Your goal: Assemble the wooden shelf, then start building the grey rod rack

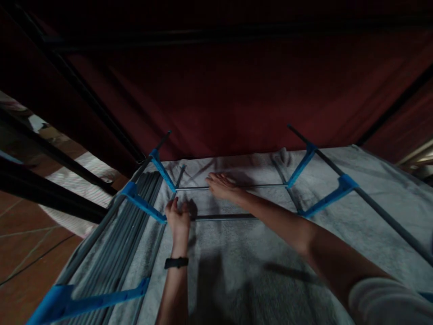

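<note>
My right hand (220, 185) reaches across to a thin grey metal rod (257, 186), its fingers closed over it left of the middle. The rod spans two blue plastic brackets (164, 172). My left hand (178, 218), with a black band on the wrist, is at the left end of a second, lower grey rod (223, 218). Its fingers are slightly bent and apart, close to another blue bracket (144, 204); the rod's left end is hidden behind the hand. Both rods belong to a frame of grey tubes and blue brackets lying on a grey cloth.
Several loose grey tubes (126, 239) lie bundled on the left of the cloth (243, 262). A large blue bracket (101, 302) is at lower left. Long side tubes (389, 223) run along the right. A dark red panel (230, 99) rises behind, with black bars (50, 194) at left.
</note>
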`<state>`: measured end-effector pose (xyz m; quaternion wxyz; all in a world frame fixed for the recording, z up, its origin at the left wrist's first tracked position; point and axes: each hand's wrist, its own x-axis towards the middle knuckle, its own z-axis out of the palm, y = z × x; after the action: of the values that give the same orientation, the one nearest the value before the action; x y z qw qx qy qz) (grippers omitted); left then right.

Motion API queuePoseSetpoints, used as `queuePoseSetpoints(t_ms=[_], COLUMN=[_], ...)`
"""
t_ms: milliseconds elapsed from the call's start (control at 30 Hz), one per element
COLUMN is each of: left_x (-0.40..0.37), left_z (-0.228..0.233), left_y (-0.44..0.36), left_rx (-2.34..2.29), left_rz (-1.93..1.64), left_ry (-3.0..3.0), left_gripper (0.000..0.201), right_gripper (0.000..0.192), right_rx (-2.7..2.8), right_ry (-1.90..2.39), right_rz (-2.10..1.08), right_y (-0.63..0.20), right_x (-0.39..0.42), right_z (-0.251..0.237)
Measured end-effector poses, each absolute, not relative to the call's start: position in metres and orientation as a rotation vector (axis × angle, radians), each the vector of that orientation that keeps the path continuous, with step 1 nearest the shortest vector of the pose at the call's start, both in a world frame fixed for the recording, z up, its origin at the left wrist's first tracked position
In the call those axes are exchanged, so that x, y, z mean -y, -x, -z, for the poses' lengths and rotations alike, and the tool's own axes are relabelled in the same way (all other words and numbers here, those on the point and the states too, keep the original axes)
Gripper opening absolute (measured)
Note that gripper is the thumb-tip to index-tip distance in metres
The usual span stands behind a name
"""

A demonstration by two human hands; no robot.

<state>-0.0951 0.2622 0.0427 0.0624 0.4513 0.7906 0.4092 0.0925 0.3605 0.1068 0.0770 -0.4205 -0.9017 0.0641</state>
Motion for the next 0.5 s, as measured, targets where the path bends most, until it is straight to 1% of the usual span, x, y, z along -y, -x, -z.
queuePoseSetpoints(t_ms=[100, 233, 333, 433, 500], left_x=[-0.21, -0.154, -0.132, -0.123, -0.117], left_z=[-0.044, -0.052, -0.061, -0.07, -0.078], left_y=[0.072, 0.067, 0.081, 0.095, 0.097], left_rx=[-2.322, -2.316, -2.401, -2.471, -2.438], left_rz=[-1.403, -1.444, -1.422, -1.353, -1.332], left_ry=[-1.456, -1.498, -1.505, -1.305, -1.18], left_gripper=[0.041, 0.047, 0.057, 0.065, 0.067], right_gripper=[0.035, 0.031, 0.031, 0.032, 0.033], right_rx=[2.781, 2.855, 2.89, 2.82, 2.712], right_ry=[1.234, 1.18, 1.185, 1.235, 1.231], right_rz=[-0.195, -0.18, -0.207, -0.265, -0.257], right_y=[-0.101, -0.122, -0.153, -0.201, -0.24], right_x=[-0.351, -0.334, -0.312, -0.284, -0.266], right_z=[-0.145, -0.2, -0.243, -0.28, -0.298])
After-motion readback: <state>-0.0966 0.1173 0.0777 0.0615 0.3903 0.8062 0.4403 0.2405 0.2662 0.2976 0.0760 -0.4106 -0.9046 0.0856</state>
